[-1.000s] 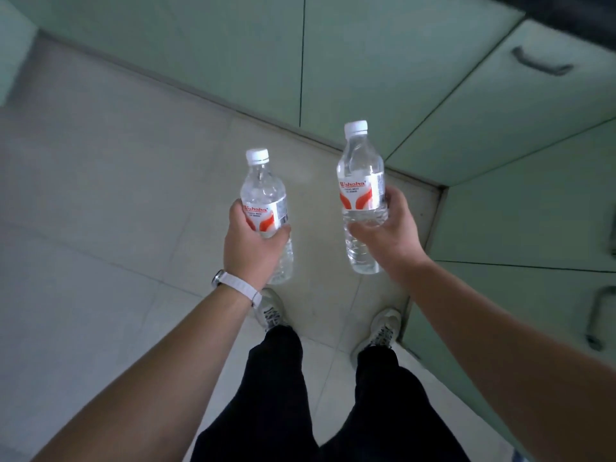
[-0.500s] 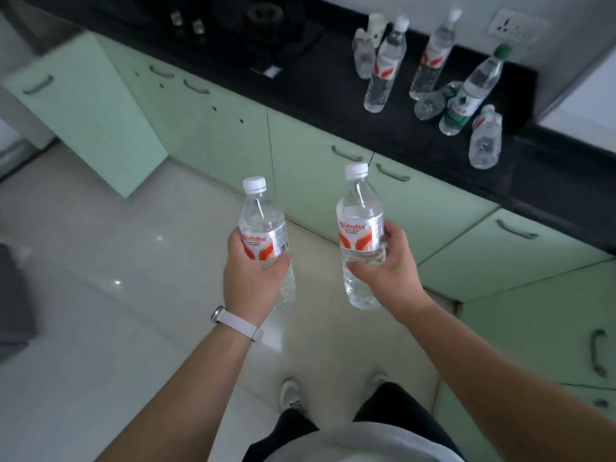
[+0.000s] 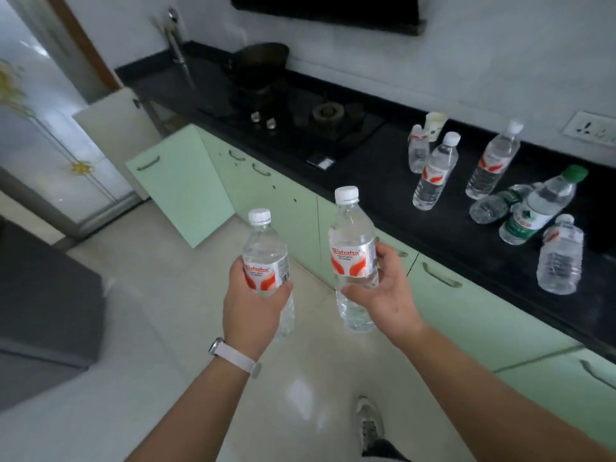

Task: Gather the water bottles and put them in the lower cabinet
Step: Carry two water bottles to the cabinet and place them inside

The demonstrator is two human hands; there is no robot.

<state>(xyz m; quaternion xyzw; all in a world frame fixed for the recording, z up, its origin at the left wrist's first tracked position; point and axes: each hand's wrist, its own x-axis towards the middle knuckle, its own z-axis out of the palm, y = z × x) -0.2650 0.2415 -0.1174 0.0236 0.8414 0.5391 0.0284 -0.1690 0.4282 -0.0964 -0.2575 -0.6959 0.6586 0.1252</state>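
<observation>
Wearing no sleeves over either forearm, both bare down to the left hand [image 3: 248,315] and right hand [image 3: 388,295]. Sporting a pale pink watch strap [image 3: 235,356] around the left wrist, with a round silver case edge showing at the side. Wearing a grey-and-white laced sneaker [image 3: 368,425] below, and dark trousers [image 3: 383,451] ending at the ankle.

Both hands [image 3: 253,308] forward, fingers [image 3: 388,261] curled closed
</observation>
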